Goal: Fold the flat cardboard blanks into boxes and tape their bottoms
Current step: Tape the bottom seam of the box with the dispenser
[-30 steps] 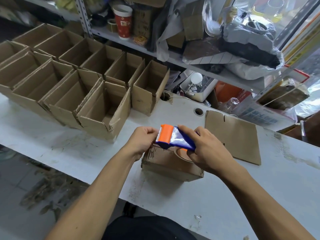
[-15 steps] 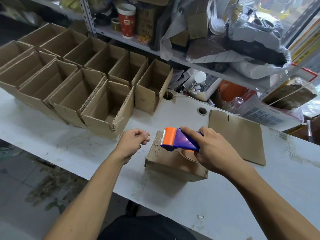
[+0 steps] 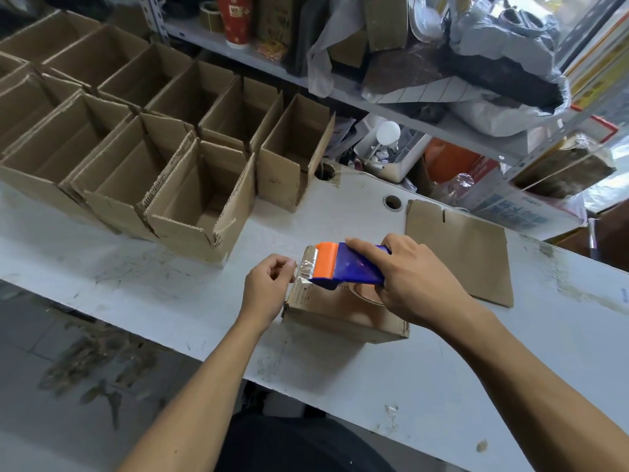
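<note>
A folded cardboard box (image 3: 343, 318) lies bottom-up on the white table (image 3: 136, 277). My right hand (image 3: 412, 277) grips a blue and orange tape dispenser (image 3: 343, 265) just above the box's left end. A short strip of clear tape (image 3: 306, 265) runs from the dispenser's orange blade to my left hand (image 3: 269, 287), which pinches the tape's free end at the box's left edge. A flat cardboard blank (image 3: 466, 250) lies on the table to the right of the box.
Several folded open boxes (image 3: 200, 202) stand in rows across the table's back left. Two round holes (image 3: 392, 202) pierce the tabletop. A cluttered metal shelf (image 3: 425, 124) with bags, a paper cup and cardboard rises behind. The table's front edge drops to the floor at the left.
My left hand drew away from the dispenser to the left, pulling out a strip of tape. The dispenser came down toward the box's left end.
</note>
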